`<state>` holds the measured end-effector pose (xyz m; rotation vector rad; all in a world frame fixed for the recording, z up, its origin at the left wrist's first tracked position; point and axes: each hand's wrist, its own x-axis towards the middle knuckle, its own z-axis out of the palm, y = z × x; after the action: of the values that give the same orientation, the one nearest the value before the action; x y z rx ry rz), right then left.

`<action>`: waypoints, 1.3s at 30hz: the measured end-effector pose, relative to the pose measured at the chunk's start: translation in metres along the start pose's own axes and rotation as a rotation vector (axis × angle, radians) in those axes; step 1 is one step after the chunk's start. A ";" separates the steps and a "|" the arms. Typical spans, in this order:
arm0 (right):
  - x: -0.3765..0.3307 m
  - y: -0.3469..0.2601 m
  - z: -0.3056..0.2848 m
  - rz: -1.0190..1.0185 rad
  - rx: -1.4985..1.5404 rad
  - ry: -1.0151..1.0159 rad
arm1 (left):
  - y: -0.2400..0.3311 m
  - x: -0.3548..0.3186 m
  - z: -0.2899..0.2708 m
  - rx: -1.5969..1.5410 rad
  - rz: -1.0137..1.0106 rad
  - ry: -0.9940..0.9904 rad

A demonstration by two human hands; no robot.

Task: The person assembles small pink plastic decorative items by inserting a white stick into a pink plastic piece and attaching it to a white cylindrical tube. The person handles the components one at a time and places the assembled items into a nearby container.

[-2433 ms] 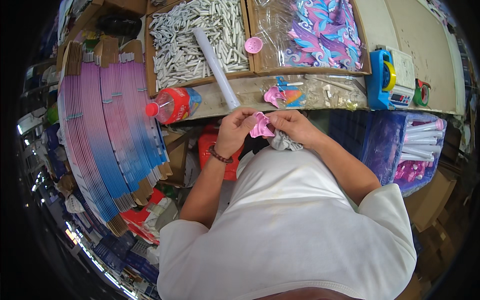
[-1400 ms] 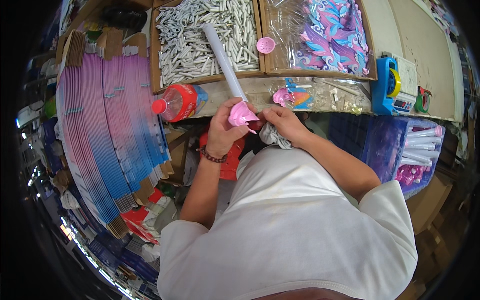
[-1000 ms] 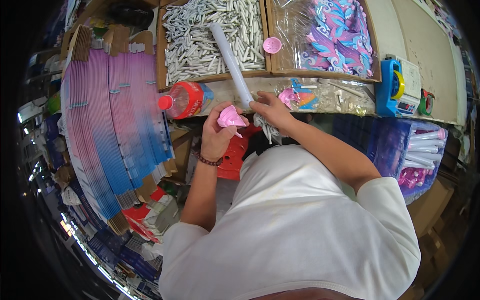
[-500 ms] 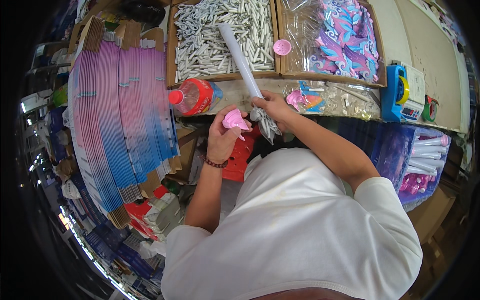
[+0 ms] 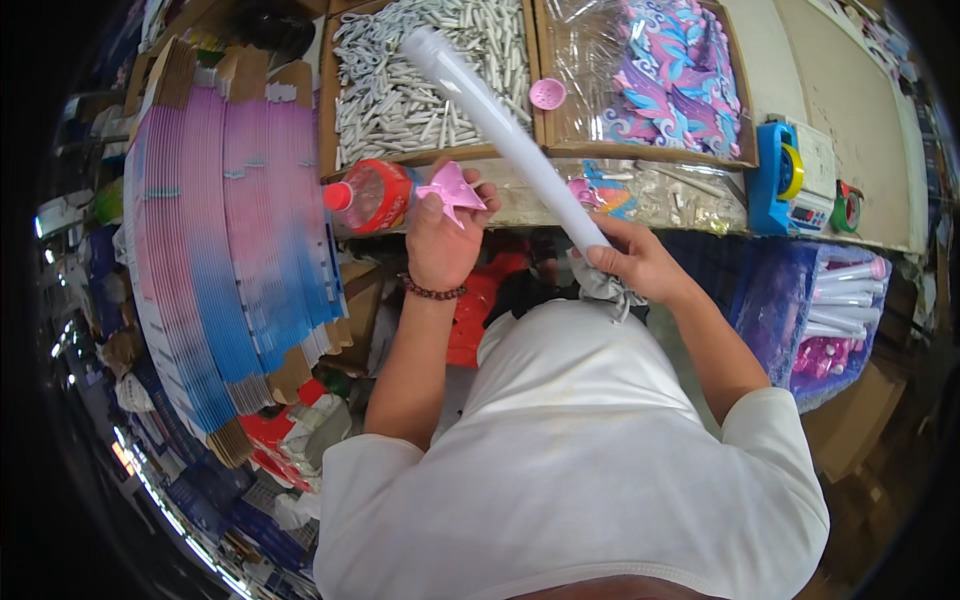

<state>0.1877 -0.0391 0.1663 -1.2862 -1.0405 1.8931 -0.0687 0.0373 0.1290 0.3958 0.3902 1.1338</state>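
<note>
My left hand (image 5: 443, 240) is closed around a pink pointed plastic piece (image 5: 455, 190), its flared tips turned upward, beside a red-capped bottle (image 5: 378, 195). To the right, my right hand (image 5: 640, 262) grips the lower end of a long whitish translucent tube (image 5: 500, 128). The tube slants up and left over a box of small white parts (image 5: 460, 90). A grey-white bundle (image 5: 608, 287) hangs under my right fingers; what it is made of is unclear. Partly behind the tube, another pink piece (image 5: 582, 192) lies on the bench ledge.
Stacked pink-and-blue cartons (image 5: 230, 240) line the left. A box of colourful cut-out shapes (image 5: 680, 90) sits at the back, with a pink perforated cup (image 5: 547, 94) on the box edge. At right are a blue tape dispenser (image 5: 775, 180) and a lined bin of tubes (image 5: 845, 300).
My right hand has moved right and nearer my body, bringing the tube and bundle along. My left hand has risen slightly, and the pink piece in it is turned to show its flared tips.
</note>
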 end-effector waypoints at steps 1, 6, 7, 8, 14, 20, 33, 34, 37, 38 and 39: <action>-0.007 -0.001 -0.001 0.029 -0.033 -0.003 | 0.001 0.003 0.003 0.006 0.013 -0.007; -0.021 0.017 0.006 -0.011 -0.026 -0.076 | 0.006 0.005 0.002 -0.034 0.002 0.020; -0.021 0.020 0.008 -0.024 -0.012 -0.090 | 0.007 0.003 0.001 -0.065 -0.017 0.013; -0.020 0.024 0.008 -0.010 -0.016 -0.099 | 0.008 0.002 0.001 -0.063 -0.021 0.003; -0.017 0.023 -0.003 0.113 -0.097 -0.205 | 0.004 -0.003 0.008 -0.018 -0.034 -0.025; -0.006 0.009 -0.005 0.024 -0.555 -0.277 | -0.005 -0.008 0.008 0.160 -0.011 0.050; 0.036 -0.023 0.014 -0.145 -0.492 -0.115 | -0.006 -0.005 0.034 0.159 0.041 0.007; 0.035 -0.019 0.008 -0.108 -0.413 -0.118 | -0.005 -0.005 0.032 0.098 0.017 -0.023; 0.024 -0.027 -0.005 -0.054 -0.500 -0.038 | -0.003 -0.008 0.027 0.136 0.023 -0.007; 0.022 -0.025 -0.009 -0.061 -0.604 -0.019 | -0.004 -0.008 0.027 0.150 0.026 -0.009; 0.020 -0.025 -0.011 -0.068 -0.708 0.001 | -0.005 -0.008 0.027 0.159 0.035 -0.024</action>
<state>0.1933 -0.0075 0.1761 -1.5864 -1.8241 1.5117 -0.0547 0.0253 0.1511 0.5570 0.4547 1.1350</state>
